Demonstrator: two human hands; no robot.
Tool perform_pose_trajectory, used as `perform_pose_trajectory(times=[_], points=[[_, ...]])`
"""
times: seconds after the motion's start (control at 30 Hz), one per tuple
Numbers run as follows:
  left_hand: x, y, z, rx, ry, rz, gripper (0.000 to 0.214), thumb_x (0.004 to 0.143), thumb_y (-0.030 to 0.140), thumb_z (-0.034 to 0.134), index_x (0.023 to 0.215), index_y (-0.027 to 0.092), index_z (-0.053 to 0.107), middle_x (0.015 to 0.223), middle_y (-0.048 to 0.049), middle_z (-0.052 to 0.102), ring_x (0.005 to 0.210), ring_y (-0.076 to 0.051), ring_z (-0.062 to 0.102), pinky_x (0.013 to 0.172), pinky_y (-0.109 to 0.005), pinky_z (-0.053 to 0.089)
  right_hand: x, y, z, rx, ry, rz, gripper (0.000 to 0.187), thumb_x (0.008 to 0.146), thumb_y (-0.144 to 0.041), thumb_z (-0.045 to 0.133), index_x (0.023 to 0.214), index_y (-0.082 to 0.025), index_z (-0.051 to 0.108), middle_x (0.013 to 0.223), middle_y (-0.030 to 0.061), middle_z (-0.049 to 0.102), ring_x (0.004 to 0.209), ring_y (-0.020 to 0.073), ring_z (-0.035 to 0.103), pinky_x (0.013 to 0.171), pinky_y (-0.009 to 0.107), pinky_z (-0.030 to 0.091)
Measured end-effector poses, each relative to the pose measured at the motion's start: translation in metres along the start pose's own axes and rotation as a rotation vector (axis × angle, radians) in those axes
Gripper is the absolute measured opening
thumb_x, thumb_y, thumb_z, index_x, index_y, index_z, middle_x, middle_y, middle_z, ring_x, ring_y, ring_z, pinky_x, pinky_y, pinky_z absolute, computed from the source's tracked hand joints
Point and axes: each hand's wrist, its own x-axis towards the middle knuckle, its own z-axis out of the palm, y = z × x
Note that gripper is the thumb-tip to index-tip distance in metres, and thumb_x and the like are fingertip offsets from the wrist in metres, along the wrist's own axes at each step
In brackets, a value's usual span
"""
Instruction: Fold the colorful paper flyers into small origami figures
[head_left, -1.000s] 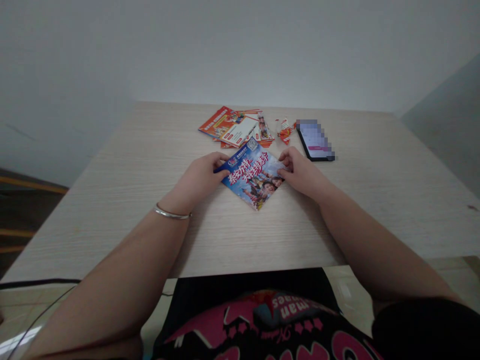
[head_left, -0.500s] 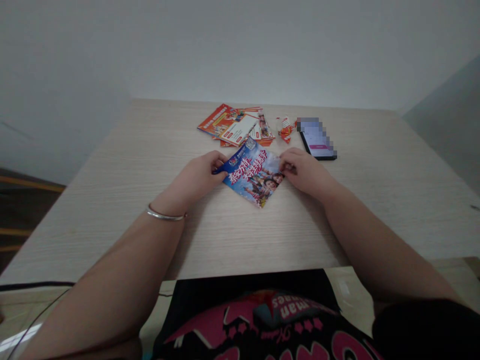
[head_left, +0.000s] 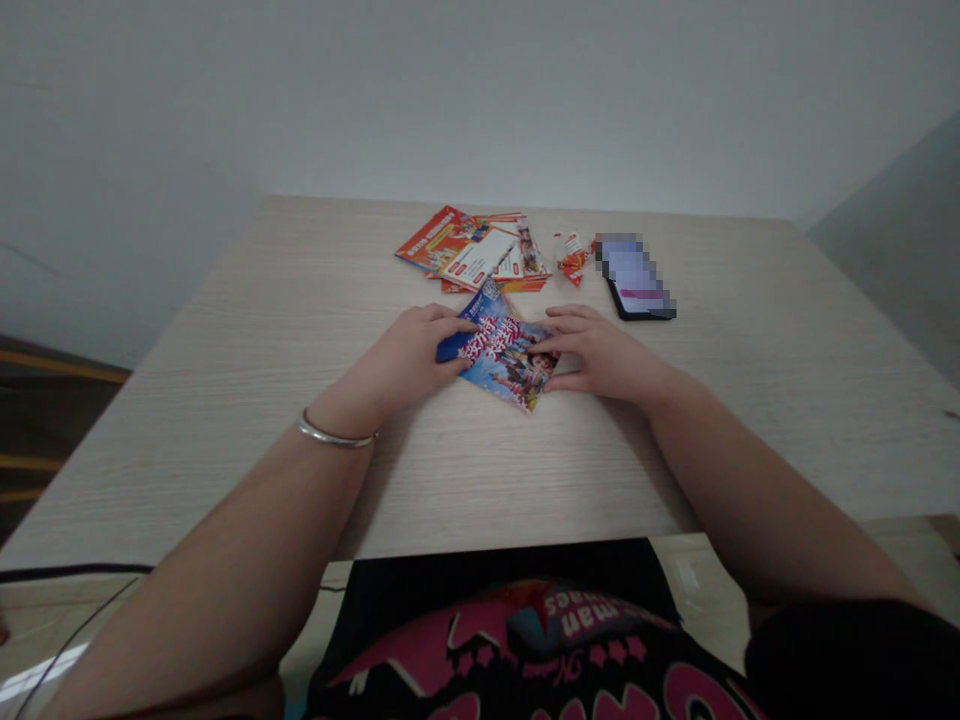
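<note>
A blue flyer [head_left: 491, 350] with pink-and-white lettering and a printed picture of people lies at an angle between my two hands, slightly bowed. My left hand [head_left: 409, 355], a silver bangle [head_left: 334, 435] on its wrist, touches the flyer's left corner. Its fingers reach over the printed face while the thumb rests apart near the lower left edge. On the opposite side, my right hand [head_left: 600, 352] has its fingers spread over the right corner, with the thumb low near the edge. Parts of both corners are hidden by fingers.
Behind the flyer sits a pile of orange and white leaflets [head_left: 469, 255]. Right of it are a crumpled red-and-white wrapper [head_left: 573, 258] and a phone [head_left: 637, 280] with its screen lit. A pale wooden table [head_left: 247, 350] meets the wall at the back.
My hands have gone from pinching the flyer's corners to fingers apart on its face. The flyer has turned slightly and bows more. The pile, wrapper and phone stay put.
</note>
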Motion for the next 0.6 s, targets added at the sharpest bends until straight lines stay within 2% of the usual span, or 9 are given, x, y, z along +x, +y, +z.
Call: perform_pose_trajectory(times=[0.2, 0.37, 0.5, 0.6], points=[[0.003, -0.007, -0.001, 0.096, -0.134, 0.031, 0.071, 0.078, 0.048, 0.078, 0.14, 0.019, 0.062, 0.134, -0.0161, 0.065, 0.124, -0.034, 0.059, 0.112, -0.049, 0.04, 0.0, 0.001, -0.003, -0.033, -0.006, 0.031, 0.044, 0.079, -0.044, 0.083, 0.119, -0.026, 0.078, 0.132, 0.0104, 0.072, 0.133, 0.0314, 0.058, 0.116, 0.054, 0.04], [0.001, -0.011, -0.005, 0.062, -0.129, 0.057, 0.071, 0.077, 0.043, 0.08, 0.141, 0.02, 0.061, 0.137, -0.0159, 0.066, 0.124, -0.032, 0.061, 0.112, -0.047, 0.04, -0.001, 0.002, -0.006, -0.009, -0.006, 0.07, 0.042, 0.082, -0.041, 0.08, 0.119, -0.023, 0.078, 0.125, 0.0124, 0.075, 0.131, 0.032, 0.059, 0.114, 0.054, 0.042], [0.0, -0.009, -0.01, 0.023, -0.135, 0.058, 0.066, 0.078, 0.037, 0.079, 0.14, 0.024, 0.062, 0.132, -0.0114, 0.07, 0.119, -0.028, 0.065, 0.111, -0.044, 0.041, -0.003, 0.002, -0.011, 0.051, -0.013, 0.092, 0.049, 0.079, -0.044, 0.08, 0.123, -0.023, 0.077, 0.13, 0.0117, 0.072, 0.133, 0.0324, 0.056, 0.115, 0.054, 0.041], [-0.001, -0.007, -0.012, 0.005, -0.125, 0.063, 0.061, 0.078, 0.034, 0.078, 0.137, 0.026, 0.064, 0.131, -0.0098, 0.071, 0.119, -0.027, 0.066, 0.112, -0.044, 0.041, -0.003, 0.004, -0.011, 0.093, 0.006, 0.121, 0.043, 0.084, -0.042, 0.072, 0.124, -0.025, 0.076, 0.126, 0.01, 0.073, 0.127, 0.03, 0.061, 0.114, 0.051, 0.043]])
